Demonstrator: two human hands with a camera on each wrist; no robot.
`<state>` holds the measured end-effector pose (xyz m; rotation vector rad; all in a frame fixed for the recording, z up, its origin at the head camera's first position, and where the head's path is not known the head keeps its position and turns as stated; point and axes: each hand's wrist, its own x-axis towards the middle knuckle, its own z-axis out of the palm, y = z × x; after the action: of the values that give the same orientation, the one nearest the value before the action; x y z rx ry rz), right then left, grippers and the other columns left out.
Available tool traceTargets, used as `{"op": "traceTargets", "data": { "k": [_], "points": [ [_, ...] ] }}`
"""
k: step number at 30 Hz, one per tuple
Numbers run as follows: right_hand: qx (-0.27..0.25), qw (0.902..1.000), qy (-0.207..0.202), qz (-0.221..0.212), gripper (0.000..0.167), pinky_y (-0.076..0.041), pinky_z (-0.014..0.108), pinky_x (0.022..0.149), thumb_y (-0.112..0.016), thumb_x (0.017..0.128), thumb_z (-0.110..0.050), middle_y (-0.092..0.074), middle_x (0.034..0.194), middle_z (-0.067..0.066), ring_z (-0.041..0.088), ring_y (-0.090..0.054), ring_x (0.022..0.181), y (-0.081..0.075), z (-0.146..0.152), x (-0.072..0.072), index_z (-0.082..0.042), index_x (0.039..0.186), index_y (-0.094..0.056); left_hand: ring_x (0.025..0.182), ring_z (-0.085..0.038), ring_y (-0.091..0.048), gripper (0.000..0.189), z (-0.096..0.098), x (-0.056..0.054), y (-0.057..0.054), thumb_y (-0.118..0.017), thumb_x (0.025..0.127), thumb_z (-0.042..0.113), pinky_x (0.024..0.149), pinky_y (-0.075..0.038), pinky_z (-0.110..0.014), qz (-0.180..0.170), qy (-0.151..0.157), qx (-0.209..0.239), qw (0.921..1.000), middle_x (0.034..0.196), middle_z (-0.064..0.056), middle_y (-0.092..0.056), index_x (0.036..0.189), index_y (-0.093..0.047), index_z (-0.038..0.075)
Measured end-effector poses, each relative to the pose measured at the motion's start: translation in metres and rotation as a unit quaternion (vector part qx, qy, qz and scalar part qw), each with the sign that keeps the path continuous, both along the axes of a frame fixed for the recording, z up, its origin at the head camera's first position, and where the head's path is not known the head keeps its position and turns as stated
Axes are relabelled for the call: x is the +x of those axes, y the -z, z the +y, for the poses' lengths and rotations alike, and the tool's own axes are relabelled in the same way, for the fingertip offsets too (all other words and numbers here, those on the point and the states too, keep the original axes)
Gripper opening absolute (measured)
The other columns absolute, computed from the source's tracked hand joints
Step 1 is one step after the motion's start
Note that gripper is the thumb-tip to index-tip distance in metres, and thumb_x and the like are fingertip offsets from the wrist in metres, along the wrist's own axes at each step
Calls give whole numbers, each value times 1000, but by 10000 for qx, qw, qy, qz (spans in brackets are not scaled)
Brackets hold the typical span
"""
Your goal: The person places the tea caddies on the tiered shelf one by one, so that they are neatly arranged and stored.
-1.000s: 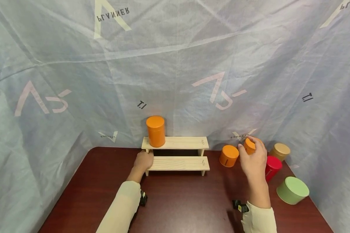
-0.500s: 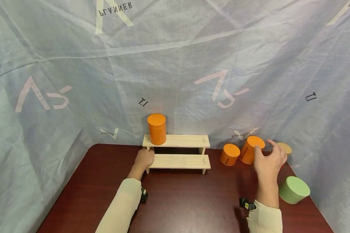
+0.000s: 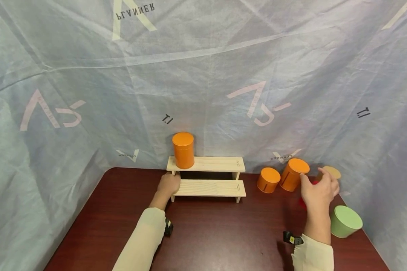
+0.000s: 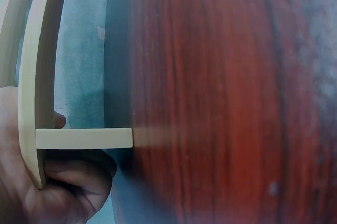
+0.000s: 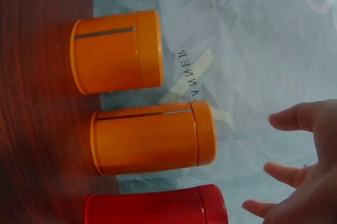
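My left hand holds the left end of a two-tier wooden stand. In the left wrist view, its curled fingers wrap the end beside a support leg. A tall orange tin stands upright on the upper tier. Over at the right, my right hand hovers with thumb and fingers spread above a red tin, which it mostly hides from the head camera. Nothing is between those fingers. Just left of it stand a tall orange tin and a shorter orange tin.
A pale green tin stands near the table's right edge. Behind the right hand, a gold tin is partly covered. Grey fabric with printed letters hangs behind the dark reddish table.
My right hand has moved rightward, from in front of the tall orange tin to over the red one. The left hand keeps its hold on the stand. The head view has shifted slightly.
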<state>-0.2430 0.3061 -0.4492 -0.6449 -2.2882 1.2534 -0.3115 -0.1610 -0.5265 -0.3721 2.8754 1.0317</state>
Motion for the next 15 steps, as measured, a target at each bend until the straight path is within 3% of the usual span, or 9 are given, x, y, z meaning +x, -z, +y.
{"op": "traceTargets", "data": {
  "k": [8, 15],
  "points": [
    [-71, 9955, -358, -871, 87, -2, 79, 122, -60, 102, -43, -3, 171, 31, 48, 9, 159, -1, 7, 1, -6, 168, -16, 116, -45, -67, 63, 0, 1, 0, -28, 112, 40, 96, -56, -57, 80, -59, 52, 9999, 136, -24, -63, 153, -51, -3],
    [-62, 9872, -770, -1392, 94, -7, 79, 123, -54, 104, -48, 11, 170, 36, 54, 13, 157, 1, 12, 1, -4, 169, -1, 100, -38, -69, 63, -1, -1, 1, -28, 112, 41, 86, -58, -51, 40, -53, 89, 9999, 129, -23, -65, 151, -53, -1]
  ]
}}
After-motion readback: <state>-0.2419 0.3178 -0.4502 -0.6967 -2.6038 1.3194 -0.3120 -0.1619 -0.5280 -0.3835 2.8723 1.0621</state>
